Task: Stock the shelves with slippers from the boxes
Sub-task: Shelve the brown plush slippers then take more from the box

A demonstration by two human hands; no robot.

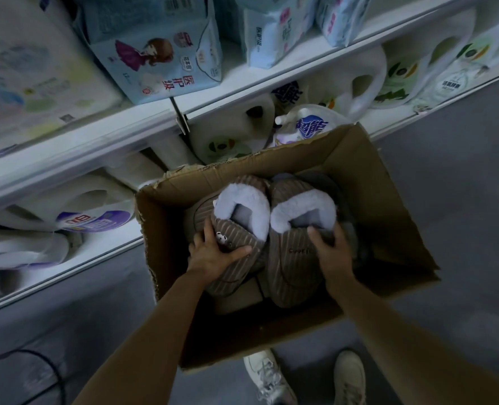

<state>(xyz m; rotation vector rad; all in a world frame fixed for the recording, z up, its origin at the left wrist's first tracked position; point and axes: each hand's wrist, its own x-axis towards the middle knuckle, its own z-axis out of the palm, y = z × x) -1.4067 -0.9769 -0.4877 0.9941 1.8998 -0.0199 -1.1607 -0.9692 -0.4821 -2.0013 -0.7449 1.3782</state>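
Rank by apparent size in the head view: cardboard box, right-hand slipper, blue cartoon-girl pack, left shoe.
1. cardboard box
2. blue cartoon-girl pack, though nearness makes this unsure
3. right-hand slipper
4. left shoe, partly cut off

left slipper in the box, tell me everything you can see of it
The left slipper is brown with fine ribbed stripes, like corduroy, and a fluffy pale blue-grey lining that rolls out round the opening. A small charm sits on its upper. It lies in the open cardboard box, opening towards the shelves, side by side with its mate and on top of other slippers. The left hand grips its toe end, thumb across the upper.
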